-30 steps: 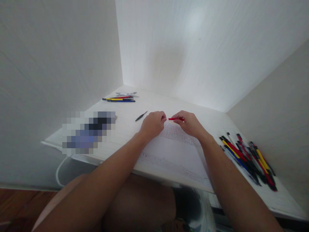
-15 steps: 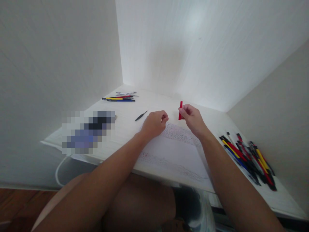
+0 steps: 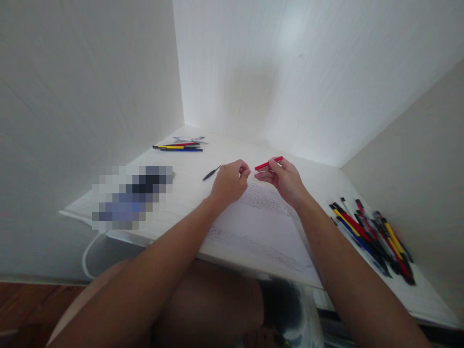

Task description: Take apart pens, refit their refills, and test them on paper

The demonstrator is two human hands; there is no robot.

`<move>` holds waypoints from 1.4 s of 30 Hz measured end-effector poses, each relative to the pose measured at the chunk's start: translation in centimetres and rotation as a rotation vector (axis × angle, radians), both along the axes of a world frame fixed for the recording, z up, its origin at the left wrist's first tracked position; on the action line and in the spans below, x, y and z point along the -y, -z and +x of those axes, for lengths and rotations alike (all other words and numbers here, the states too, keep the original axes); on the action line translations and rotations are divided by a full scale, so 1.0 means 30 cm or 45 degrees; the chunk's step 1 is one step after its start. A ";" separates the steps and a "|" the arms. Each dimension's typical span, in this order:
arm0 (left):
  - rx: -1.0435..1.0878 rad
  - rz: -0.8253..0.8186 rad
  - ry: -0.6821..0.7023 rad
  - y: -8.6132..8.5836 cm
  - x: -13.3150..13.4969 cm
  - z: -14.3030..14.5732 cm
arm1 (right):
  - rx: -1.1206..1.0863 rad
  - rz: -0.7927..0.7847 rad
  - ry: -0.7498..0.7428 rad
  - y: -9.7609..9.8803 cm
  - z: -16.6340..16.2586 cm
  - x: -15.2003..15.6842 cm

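Note:
Between the thumb and fingers of my right hand (image 3: 281, 179) is a red pen barrel (image 3: 263, 166), a short tube held slanting above the desk, its left end lower and pointing at my left hand. My left hand (image 3: 232, 180) is closed in a pinch just left of it; whatever its fingertips hold, if anything, is too small or hidden. A black pen piece with a thin tip (image 3: 210, 174) lies on the desk beside my left hand. Under both hands is a sheet of paper (image 3: 261, 232) covered in lines of handwriting, with a blank band across its middle.
Several pens (image 3: 181, 147) lie in a small group at the back left. A bigger spread of pens (image 3: 373, 237) lies at the right, beside my right forearm. A blurred-out object (image 3: 134, 198) is at the left edge of the white desk (image 3: 232, 145). Walls enclose three sides.
My right hand has turned the red barrel from upright to slanting, near level, and its lower fingers have stretched out toward my left hand. My left hand has shifted slightly left, still pinched.

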State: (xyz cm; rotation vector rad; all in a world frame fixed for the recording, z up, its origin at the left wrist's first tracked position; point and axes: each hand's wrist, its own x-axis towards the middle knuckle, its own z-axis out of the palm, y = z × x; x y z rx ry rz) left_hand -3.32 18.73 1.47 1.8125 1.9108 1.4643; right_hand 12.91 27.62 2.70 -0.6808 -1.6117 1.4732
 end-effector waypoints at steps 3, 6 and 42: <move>0.028 0.017 -0.029 0.001 -0.004 -0.002 | 0.012 -0.009 -0.016 -0.006 0.002 0.005; 0.053 0.022 -0.029 -0.001 -0.004 0.000 | 0.017 0.004 0.003 -0.013 0.001 0.012; 0.156 0.058 -0.020 -0.007 -0.004 0.001 | 0.055 0.083 -0.021 -0.018 0.010 0.010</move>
